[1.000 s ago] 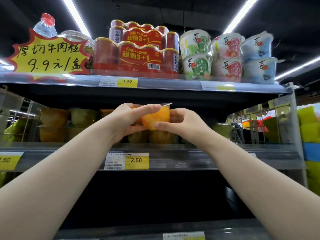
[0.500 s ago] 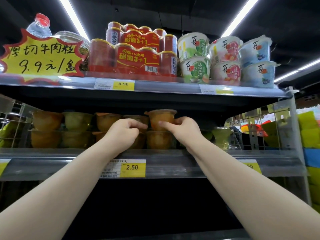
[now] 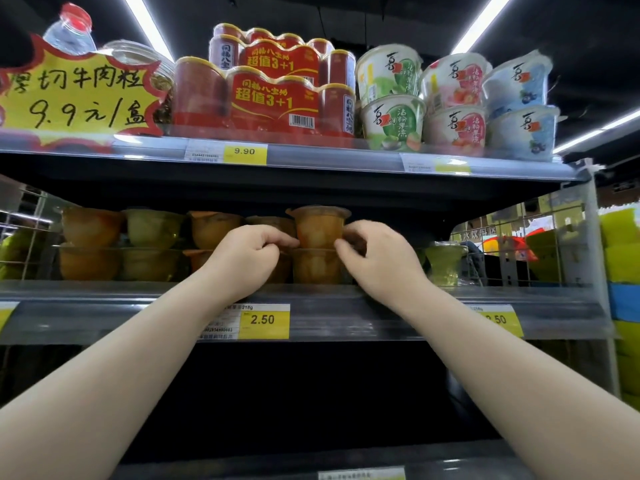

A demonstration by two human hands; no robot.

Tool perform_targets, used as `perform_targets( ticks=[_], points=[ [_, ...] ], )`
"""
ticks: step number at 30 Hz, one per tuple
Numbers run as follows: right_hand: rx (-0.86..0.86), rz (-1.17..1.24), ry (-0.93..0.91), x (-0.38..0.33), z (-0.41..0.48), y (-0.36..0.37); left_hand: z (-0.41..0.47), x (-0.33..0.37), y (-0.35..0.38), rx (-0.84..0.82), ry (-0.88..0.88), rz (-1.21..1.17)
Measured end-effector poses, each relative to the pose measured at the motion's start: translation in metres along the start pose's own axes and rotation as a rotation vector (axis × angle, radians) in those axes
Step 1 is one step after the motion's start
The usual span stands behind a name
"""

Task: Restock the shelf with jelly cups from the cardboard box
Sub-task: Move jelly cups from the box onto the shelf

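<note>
An orange jelly cup (image 3: 318, 228) stands stacked on a second orange cup (image 3: 316, 266) on the middle shelf (image 3: 104, 306). My left hand (image 3: 247, 259) has curled fingers, and their tips press the upper cup's lower left side. The curled fingers of my right hand (image 3: 375, 259) hold the same cup's lower right side. More orange and green jelly cups (image 3: 152, 228) fill the shelf to the left in two layers. A single green cup (image 3: 445, 263) stands to the right. The cardboard box is out of view.
The top shelf carries red can packs (image 3: 273, 95), stacked dessert tubs (image 3: 453, 105) and a yellow price sign (image 3: 74, 95). Wire side panels (image 3: 26, 233) close the middle shelf at both ends. Yellow 2.50 price tags (image 3: 263, 320) sit on its front rail. A dark lower shelf lies below.
The orange cup went from in front of the shelf onto the lower cup. My left hand then moved right to its base; my right hand stays at its right side.
</note>
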State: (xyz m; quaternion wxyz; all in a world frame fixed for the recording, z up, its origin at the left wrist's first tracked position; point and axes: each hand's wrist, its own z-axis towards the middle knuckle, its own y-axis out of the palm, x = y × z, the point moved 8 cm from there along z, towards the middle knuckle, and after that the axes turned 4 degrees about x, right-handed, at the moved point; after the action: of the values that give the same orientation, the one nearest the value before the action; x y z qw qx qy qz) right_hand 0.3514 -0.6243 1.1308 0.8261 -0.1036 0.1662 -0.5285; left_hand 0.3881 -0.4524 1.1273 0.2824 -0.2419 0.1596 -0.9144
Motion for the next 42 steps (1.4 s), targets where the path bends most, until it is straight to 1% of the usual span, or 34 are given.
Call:
perform_targets(
  ticks=[2,3,5,8,11,17,22,24,27,29,31,32,33,34,35,36,37,38,40,42],
  points=[
    [-0.032,-0.051,-0.178,-0.015,-0.014,0.003,-0.002,0.004,0.003,-0.013,0.032,0.066],
    [-0.076,-0.076,-0.216,-0.017,-0.02,0.007,-0.003,0.006,0.005,-0.015,0.046,0.089],
    [-0.141,-0.13,-0.223,-0.017,-0.024,0.011,-0.003,0.01,0.008,-0.036,0.057,0.115],
    [-0.202,-0.211,-0.186,-0.012,-0.02,0.011,0.001,0.012,0.02,-0.146,0.056,0.181],
    [-0.305,-0.252,-0.112,-0.001,-0.014,0.017,0.005,0.015,0.032,-0.268,0.041,0.24],
    [-0.483,-0.236,0.04,0.009,-0.005,0.029,0.016,0.007,0.053,-0.471,-0.034,0.316],
    [-0.688,-0.165,0.147,0.02,-0.006,0.042,0.02,-0.01,0.069,-0.544,-0.129,0.264],
    [-0.725,-0.153,0.144,0.021,-0.006,0.047,0.022,-0.015,0.072,-0.546,-0.142,0.261],
    [-0.716,-0.137,0.17,0.024,-0.005,0.049,0.025,-0.022,0.073,-0.535,-0.161,0.265],
    [-0.65,-0.156,0.182,0.028,-0.004,0.047,0.025,-0.022,0.073,-0.508,-0.145,0.248],
    [-0.472,-0.221,0.116,0.025,-0.003,0.036,0.024,-0.011,0.066,-0.423,-0.067,0.246],
    [-0.345,-0.261,0.062,0.02,-0.004,0.028,0.023,-0.002,0.057,-0.324,-0.004,0.266],
    [-0.216,-0.289,-0.004,0.014,-0.009,0.019,0.02,0.009,0.045,-0.191,0.072,0.285],
    [-0.111,-0.291,-0.069,0.007,-0.017,0.011,0.012,0.019,0.03,-0.043,0.143,0.279],
    [-0.049,-0.27,-0.111,0.0,-0.028,0.006,0.002,0.027,0.015,0.092,0.21,0.243],
    [-0.022,-0.239,-0.128,-0.003,-0.04,0.004,-0.011,0.032,0.003,0.199,0.277,0.196],
    [-0.019,-0.21,-0.118,-0.004,-0.053,0.002,-0.024,0.033,-0.005,0.26,0.334,0.157],
    [-0.032,-0.183,-0.089,-0.003,-0.067,0.001,-0.038,0.032,-0.009,0.281,0.375,0.138],
    [-0.046,-0.136,-0.022,-0.004,-0.093,-0.005,-0.064,0.022,-0.01,0.272,0.411,0.167],
    [-0.067,-0.117,0.018,-0.01,-0.116,-0.011,-0.088,0.009,-0.007,0.223,0.385,0.263]
  ],
)
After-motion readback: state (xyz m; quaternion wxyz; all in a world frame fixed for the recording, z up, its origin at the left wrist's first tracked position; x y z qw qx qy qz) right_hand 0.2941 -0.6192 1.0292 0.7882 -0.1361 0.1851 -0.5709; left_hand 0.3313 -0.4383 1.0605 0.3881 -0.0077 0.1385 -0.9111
